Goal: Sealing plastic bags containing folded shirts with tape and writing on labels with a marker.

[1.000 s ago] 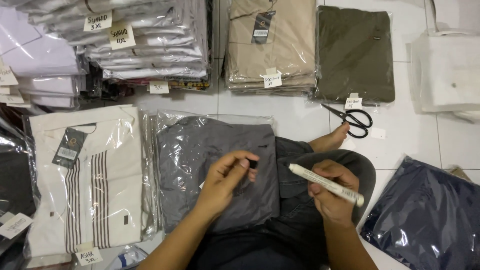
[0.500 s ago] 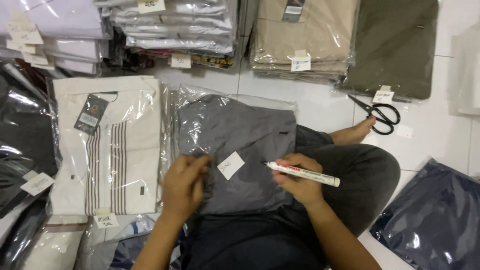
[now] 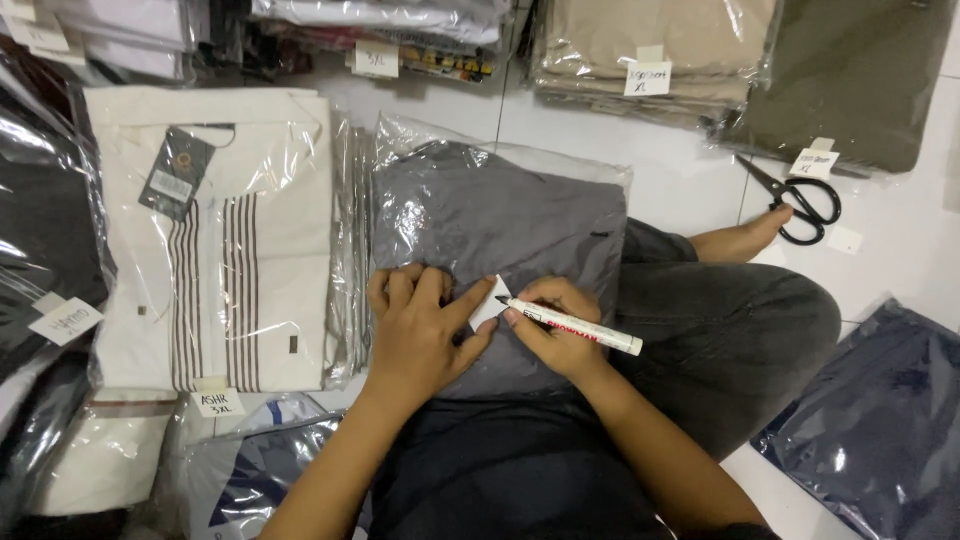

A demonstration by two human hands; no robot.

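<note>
A grey folded garment in a clear plastic bag (image 3: pixel 500 215) lies on my lap. My left hand (image 3: pixel 422 325) presses flat on the bag and pins a small white label (image 3: pixel 489 301) under its fingers. My right hand (image 3: pixel 556 325) grips a white marker (image 3: pixel 578 327) with its black tip touching the label's edge.
A cream striped shirt in plastic (image 3: pixel 215 235) lies to the left, with dark bagged garments (image 3: pixel 40 215) beyond it. Black scissors (image 3: pixel 800 198) rest on the white floor at the right. Stacks of bagged beige clothes (image 3: pixel 640 45) and olive clothes (image 3: pixel 850 80) stand behind. A navy bag (image 3: pixel 880 420) lies at lower right.
My left hand stuck the label on the grey bag and now holds it flat. My right hand brought the marker's tip down to the label. The view shifted down and closer.
</note>
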